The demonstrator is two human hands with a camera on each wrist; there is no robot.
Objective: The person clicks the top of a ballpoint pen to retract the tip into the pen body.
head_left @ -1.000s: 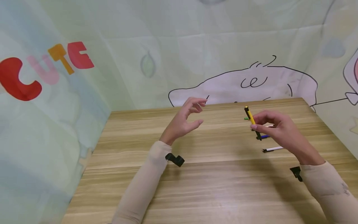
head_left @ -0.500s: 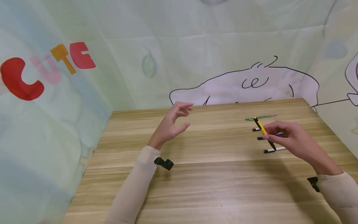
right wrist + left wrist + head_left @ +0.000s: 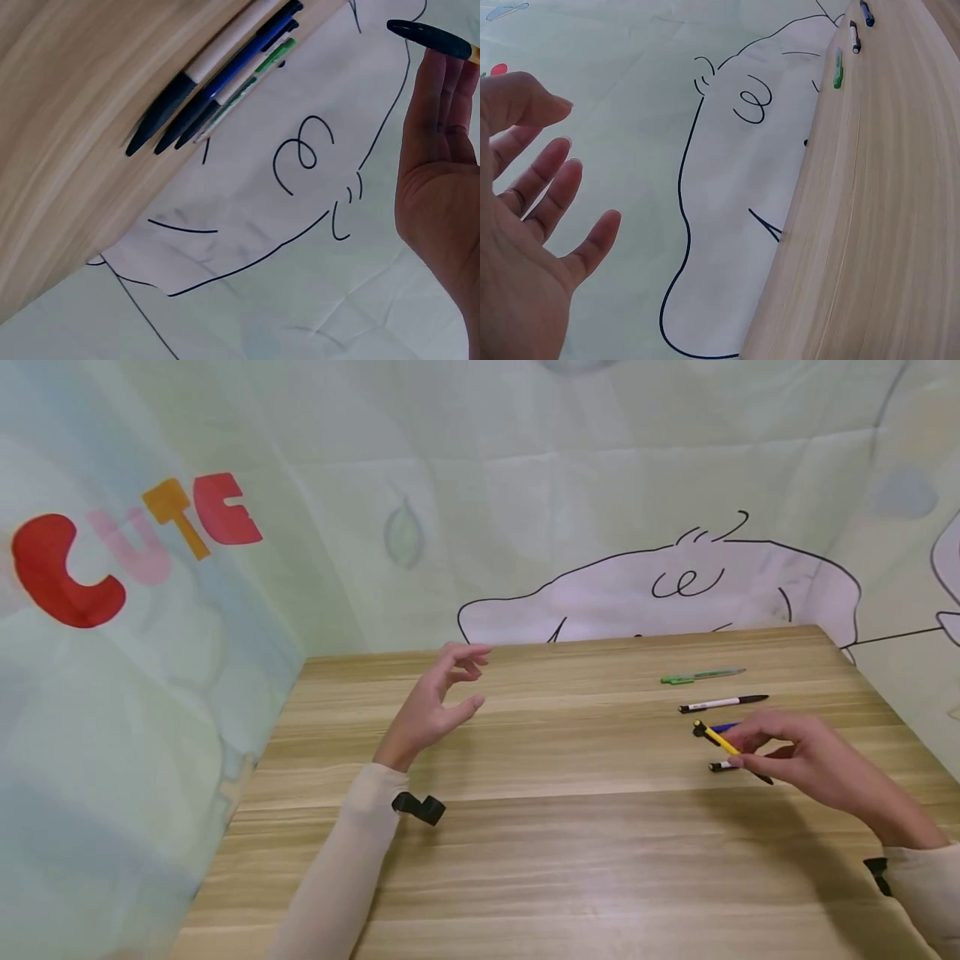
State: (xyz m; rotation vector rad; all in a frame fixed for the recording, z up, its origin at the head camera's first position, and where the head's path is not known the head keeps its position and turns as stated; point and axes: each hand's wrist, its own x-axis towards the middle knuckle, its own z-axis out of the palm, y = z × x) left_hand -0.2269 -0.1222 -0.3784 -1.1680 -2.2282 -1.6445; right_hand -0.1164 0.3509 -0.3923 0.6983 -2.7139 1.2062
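Between thumb and fingers, my right hand (image 3: 813, 764) pinches a yellow pen (image 3: 722, 742) with black ends, tilted over the pens on the table. In the right wrist view the black tip of this yellow pen (image 3: 431, 39) shows above the fingers. Under the hand lie a blue pen (image 3: 723, 727) and a white pen (image 3: 722, 767), both partly hidden. Farther back are another white pen (image 3: 723, 703) with black ends and a green pen (image 3: 701, 677). My left hand (image 3: 431, 706) hovers over the table's left half, fingers loosely bent, holding nothing.
The wood-grain table (image 3: 525, 860) reaches back to a printed cloth backdrop (image 3: 360, 527) that also hangs along the left side. Each wrist wears a black strap mount, such as the left strap (image 3: 420, 807).
My right hand has moved right and nearer with the yellow pen, uncovering the green pen and the farther white pen. The left hand has drifted left and slightly nearer.
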